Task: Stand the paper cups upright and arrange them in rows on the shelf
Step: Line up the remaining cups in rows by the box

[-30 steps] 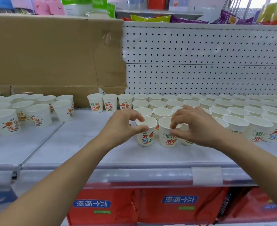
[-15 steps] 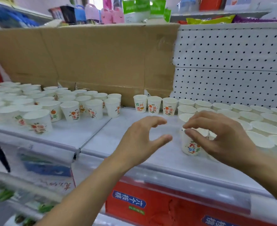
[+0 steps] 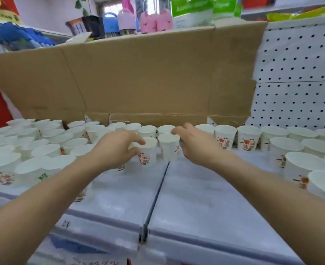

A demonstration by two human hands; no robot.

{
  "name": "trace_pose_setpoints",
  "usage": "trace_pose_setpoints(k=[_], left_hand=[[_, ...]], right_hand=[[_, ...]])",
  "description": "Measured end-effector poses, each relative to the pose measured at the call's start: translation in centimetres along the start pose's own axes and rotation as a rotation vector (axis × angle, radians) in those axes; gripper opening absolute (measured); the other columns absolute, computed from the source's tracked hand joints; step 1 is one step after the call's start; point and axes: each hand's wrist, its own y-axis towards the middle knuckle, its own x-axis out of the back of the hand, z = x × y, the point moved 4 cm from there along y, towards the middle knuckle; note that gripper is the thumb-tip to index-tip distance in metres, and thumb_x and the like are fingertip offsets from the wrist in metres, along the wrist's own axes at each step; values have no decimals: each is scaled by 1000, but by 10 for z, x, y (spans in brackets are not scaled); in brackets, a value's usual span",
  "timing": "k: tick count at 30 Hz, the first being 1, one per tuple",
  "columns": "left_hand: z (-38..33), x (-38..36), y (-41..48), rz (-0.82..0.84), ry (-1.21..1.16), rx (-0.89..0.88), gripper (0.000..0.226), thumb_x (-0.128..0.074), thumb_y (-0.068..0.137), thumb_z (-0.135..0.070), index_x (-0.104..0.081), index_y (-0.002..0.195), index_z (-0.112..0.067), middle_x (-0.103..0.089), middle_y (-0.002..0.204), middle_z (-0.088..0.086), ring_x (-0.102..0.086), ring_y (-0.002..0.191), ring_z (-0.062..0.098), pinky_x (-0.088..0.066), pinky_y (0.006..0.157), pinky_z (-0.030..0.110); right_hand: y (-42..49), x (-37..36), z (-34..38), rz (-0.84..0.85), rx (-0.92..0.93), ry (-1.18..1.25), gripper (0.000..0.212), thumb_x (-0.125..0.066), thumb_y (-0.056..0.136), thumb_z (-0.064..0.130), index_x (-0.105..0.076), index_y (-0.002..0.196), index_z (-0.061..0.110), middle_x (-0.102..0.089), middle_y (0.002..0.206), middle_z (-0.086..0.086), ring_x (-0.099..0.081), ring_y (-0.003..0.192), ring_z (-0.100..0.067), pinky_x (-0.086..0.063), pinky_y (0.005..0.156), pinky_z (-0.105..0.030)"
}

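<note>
Shelf front nearest us bears a handwritten mark, too blurred to read. Mid-shelf, our left hand grasps an upright red-printed cup. Our right hand pinches the neighbouring cup at its rim. Cup lettering unreadable. Behind stands a cardboard sheet.

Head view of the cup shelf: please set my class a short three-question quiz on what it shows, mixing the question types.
1. True or false: the plain-faced cup at the right grip lies on its side.
2. What stands behind the cup rows? A cardboard; B glass; C curtain.
3. Short answer: which grip holds the printed cup?
Key: 1 false; 2 A; 3 left grip.
</note>
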Motion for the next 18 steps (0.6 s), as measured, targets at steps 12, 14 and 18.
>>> trace_pose_setpoints(k=[12,14,18], left_hand=[[5,-16,52,41,43,-360,12,-66,82,-50,-60,76,-41,-58,103,-21,-43,106,5,-42,87,29],[-14,-18,52,87,-81,-429,13,-67,83,-47,-62,76,-37,-52,113,-26,-40,108,1,-34,85,22],[-64,-28,63,161,-272,-471,16,-70,81,-46,-65,73,-32,-53,121,-22,-48,110,1,-43,91,28]], right_hand=[[14,3,11,-46,104,-370,17,-49,94,22,-64,93,13,-52,102,-4,-47,97,-24,-25,63,-33],[-5,22,0,22,88,-415,19,-48,94,28,-62,90,15,-48,99,-2,-41,94,-21,-29,66,-34],[-39,51,-37,232,-38,-449,17,-48,91,31,-57,84,18,-52,102,0,-46,90,-21,-45,72,-36]])
